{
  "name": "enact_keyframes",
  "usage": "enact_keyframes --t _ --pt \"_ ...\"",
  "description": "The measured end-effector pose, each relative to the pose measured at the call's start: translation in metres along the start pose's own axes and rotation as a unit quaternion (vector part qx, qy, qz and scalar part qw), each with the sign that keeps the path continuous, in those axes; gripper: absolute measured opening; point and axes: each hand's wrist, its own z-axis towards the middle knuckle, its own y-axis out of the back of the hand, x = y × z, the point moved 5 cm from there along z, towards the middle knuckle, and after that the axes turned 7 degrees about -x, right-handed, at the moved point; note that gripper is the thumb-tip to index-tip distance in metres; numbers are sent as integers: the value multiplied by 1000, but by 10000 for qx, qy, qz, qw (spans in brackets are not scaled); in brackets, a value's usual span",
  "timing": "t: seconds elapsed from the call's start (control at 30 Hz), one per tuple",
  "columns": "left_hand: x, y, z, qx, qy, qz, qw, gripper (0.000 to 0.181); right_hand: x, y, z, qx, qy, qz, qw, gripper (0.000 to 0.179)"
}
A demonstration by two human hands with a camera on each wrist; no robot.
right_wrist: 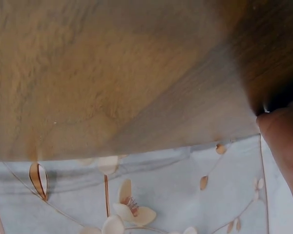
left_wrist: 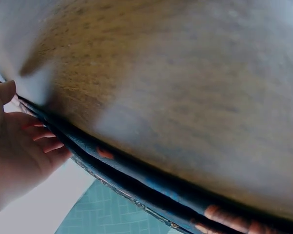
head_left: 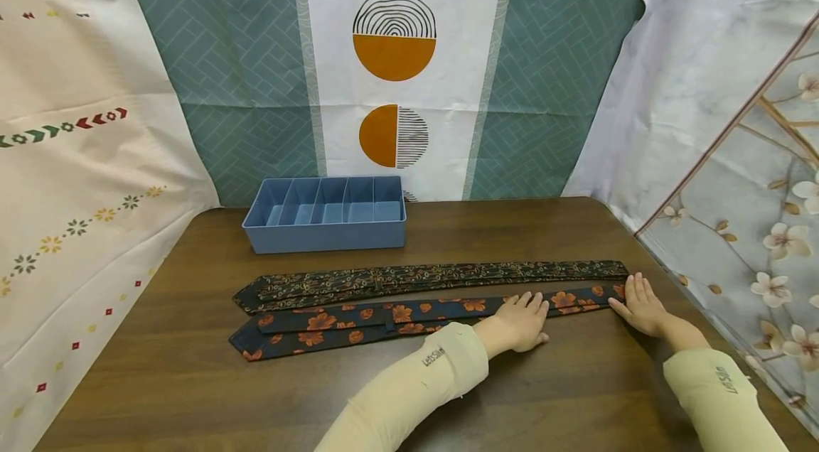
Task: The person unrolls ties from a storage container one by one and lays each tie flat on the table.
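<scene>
Both hands (head_left: 521, 323) press floral tie (head_left: 397, 317); blue tray's (head_left: 325, 237) compartments bare.

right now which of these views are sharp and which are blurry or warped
Head view: sharp, evenly lit, wide-angle bend in the table edges; both ties and the blue divider box read clearly. Left wrist view: too close, soft focus, wood grain smeared, the floral tie dark at its edge beside the left hand. Right wrist view: blurred wood, dark corner near the right hand.
</scene>
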Motion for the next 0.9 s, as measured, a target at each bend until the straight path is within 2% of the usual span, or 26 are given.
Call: enact_keyframes --t 0.27,0.47,0.67,0.9 --pt "5 -2 -1 28 -30 -68 10000 64 -3 -4 5 -181 -23 -65 9998 94" --pt "6 -1 0 -38 -257 63 9996 63 -8 -3 7 -62 -131 58 9999 95" --pt "7 4 -1 -144 -439 71 9989 60 -11 -2 7 -107 -149 -32 9998 94" --pt "20 8 -8 -295 -454 -24 9985 58 -9 -1 5 -61 -194 -110 9997 92"
